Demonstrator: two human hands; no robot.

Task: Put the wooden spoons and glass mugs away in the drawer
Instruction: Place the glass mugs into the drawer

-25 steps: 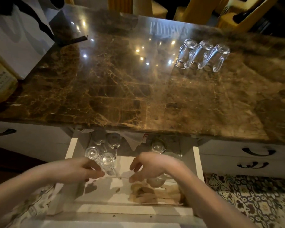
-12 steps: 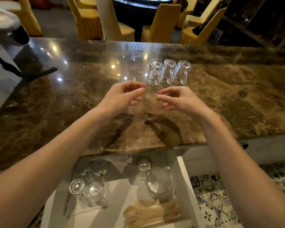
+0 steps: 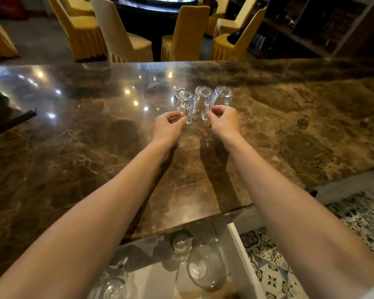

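Three clear glass mugs stand upside down in a row on the brown marble counter point(image 3: 73, 160): the left mug point(image 3: 183, 102), the middle mug point(image 3: 202, 100) and the right mug point(image 3: 222, 96). My left hand point(image 3: 170, 127) pinches the left mug's handle. The fingertips of my right hand point(image 3: 225, 121) are closed on the middle mug's handle. Below the counter's near edge the white drawer point(image 3: 242, 255) is open. It holds several glass mugs, among them a large one point(image 3: 205, 270) and a small one point(image 3: 181, 242). A bit of the wooden spoons point(image 3: 203, 294) shows at the bottom edge.
Yellow-covered chairs point(image 3: 181, 33) stand beyond the counter's far edge. A dark strap point(image 3: 15, 119) lies at the left of the counter. Patterned floor tiles point(image 3: 354, 223) show at the right, beside the drawer.
Both hands rose from the drawer, reached forward across the counter and closed on the handles of the left and middle mugs. My view tilted up towards the chairs.
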